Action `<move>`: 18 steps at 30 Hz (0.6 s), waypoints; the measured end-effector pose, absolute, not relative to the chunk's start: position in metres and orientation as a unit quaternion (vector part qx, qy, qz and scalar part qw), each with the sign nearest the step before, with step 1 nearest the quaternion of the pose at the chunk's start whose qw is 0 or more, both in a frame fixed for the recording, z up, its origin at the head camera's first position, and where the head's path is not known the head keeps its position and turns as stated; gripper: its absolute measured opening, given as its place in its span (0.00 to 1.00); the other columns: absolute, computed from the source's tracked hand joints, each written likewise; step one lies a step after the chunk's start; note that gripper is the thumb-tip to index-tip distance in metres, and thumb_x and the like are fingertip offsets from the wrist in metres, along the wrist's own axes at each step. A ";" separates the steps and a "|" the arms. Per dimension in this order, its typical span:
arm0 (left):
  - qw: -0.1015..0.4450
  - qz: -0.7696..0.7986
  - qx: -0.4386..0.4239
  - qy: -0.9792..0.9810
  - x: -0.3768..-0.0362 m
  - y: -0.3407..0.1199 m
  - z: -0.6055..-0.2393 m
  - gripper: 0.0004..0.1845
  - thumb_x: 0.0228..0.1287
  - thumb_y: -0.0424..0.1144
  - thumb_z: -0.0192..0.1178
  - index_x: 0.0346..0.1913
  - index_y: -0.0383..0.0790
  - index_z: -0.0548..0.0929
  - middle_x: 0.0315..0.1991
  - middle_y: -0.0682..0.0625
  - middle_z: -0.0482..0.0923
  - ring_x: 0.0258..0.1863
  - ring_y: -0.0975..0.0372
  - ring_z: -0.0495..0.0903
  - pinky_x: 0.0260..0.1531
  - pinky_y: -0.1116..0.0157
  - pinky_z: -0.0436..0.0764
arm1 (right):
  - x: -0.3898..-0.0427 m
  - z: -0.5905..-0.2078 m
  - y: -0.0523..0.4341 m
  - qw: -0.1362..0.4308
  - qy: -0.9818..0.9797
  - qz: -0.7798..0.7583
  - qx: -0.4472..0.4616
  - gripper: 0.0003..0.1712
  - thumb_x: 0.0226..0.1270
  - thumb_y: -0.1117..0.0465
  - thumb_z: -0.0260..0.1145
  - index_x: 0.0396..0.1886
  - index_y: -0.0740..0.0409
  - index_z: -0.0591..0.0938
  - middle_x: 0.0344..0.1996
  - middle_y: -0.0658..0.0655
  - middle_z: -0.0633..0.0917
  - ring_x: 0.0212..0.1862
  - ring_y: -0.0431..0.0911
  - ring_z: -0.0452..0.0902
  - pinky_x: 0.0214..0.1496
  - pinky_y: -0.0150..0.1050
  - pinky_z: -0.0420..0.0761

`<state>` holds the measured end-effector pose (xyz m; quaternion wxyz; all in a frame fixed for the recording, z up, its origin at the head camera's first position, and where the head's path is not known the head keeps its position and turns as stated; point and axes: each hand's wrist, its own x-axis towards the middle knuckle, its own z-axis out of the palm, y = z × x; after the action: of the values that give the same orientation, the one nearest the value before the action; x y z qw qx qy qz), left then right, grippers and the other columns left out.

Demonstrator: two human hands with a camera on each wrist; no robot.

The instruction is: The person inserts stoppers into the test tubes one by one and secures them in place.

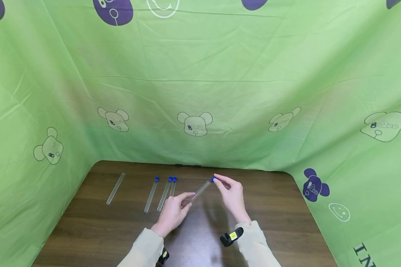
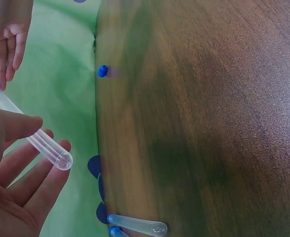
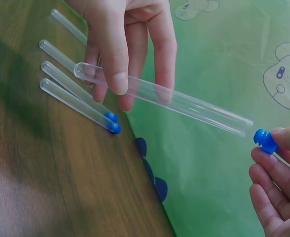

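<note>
My left hand [image 1: 172, 212] pinches a clear test tube [image 3: 194, 106] near its rounded end, thumb on one side and fingers on the other. The tube slants up to the right above the table. A blue stopper [image 3: 266, 141] sits between the thumb and fingertips of my right hand [image 1: 233, 196]. In the right wrist view the stopper's ribbed end faces the tube's open mouth, with a narrow gap between them. Left of my hands lie several blue-capped test tubes [image 1: 150, 196]. Farther left is a test tube [image 1: 115, 189] without a cap.
Another blue stopper [image 2: 102, 71] stands near the far edge of the brown wooden table [image 1: 274, 230]. Green cloth [image 1: 194, 96] with bear prints hangs behind the table and along both sides.
</note>
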<state>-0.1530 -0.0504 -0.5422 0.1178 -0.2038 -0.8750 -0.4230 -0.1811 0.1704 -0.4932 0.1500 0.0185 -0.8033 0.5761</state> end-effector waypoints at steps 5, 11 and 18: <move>0.117 -0.426 -0.204 -0.873 -0.152 -0.050 -0.543 0.19 0.64 0.30 0.70 0.57 0.44 0.86 0.41 0.51 0.89 0.39 0.65 0.86 0.37 0.65 0.85 | -0.179 -0.494 0.168 0.153 -0.798 0.582 0.023 0.12 0.68 0.61 0.73 0.49 0.56 0.90 0.45 0.55 0.89 0.45 0.47 0.87 0.46 0.29 0.81; 0.118 -0.427 -0.204 -0.873 -0.153 -0.049 -0.544 0.19 0.63 0.29 0.70 0.57 0.44 0.86 0.40 0.51 0.89 0.39 0.66 0.86 0.36 0.66 0.85 | -0.178 -0.495 0.165 0.154 -0.795 0.586 0.028 0.12 0.67 0.62 0.73 0.49 0.58 0.90 0.46 0.56 0.89 0.46 0.48 0.87 0.48 0.30 0.81; 0.113 -0.425 -0.204 -0.875 -0.151 -0.049 -0.544 0.19 0.63 0.30 0.71 0.57 0.44 0.86 0.40 0.50 0.89 0.38 0.65 0.87 0.36 0.66 0.85 | -0.177 -0.496 0.162 0.144 -0.803 0.578 0.019 0.11 0.68 0.62 0.73 0.49 0.55 0.91 0.44 0.53 0.90 0.46 0.43 0.87 0.49 0.32 0.82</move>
<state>-0.1514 -0.0489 -0.5435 0.1128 -0.2044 -0.8747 -0.4247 -0.1771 0.1623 -0.4959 0.1440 0.0191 -0.8028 0.5782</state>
